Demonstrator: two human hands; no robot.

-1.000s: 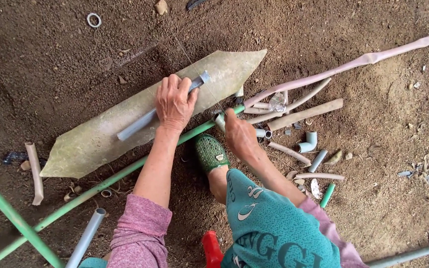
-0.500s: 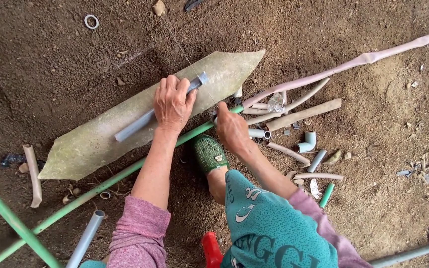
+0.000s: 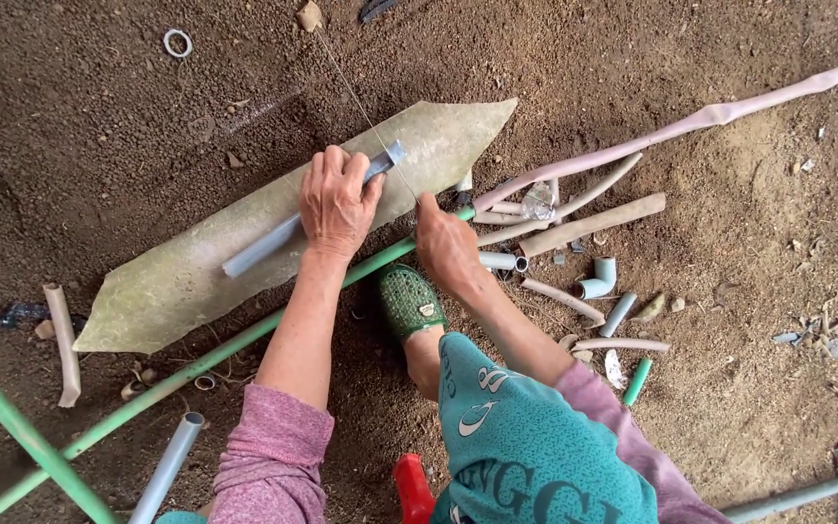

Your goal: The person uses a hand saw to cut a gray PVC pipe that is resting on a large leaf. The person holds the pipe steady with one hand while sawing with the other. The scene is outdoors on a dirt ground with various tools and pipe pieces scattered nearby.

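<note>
My left hand (image 3: 337, 204) presses a short grey pipe (image 3: 259, 247) down on a long, flat, pointed greenish board (image 3: 177, 281) that lies on the dirt. My right hand (image 3: 448, 247) is just right of the pipe's far end and pinches a thin string (image 3: 361, 107), which runs taut up and away across the board. The string crosses the pipe close to its end. My foot in a green mesh shoe (image 3: 409, 301) rests on a long green pipe (image 3: 196, 364) below the board.
A pile of pipe offcuts and elbows (image 3: 594, 223) lies right of my right hand, under a long pink hose (image 3: 691, 124). A white ring (image 3: 177, 42) sits at top left. Another grey pipe (image 3: 169, 466) and a red object (image 3: 412, 485) lie near the bottom edge.
My right hand has moved up and left, from beside the green pipe to the end of the grey pipe. My left hand has stayed on the pipe.
</note>
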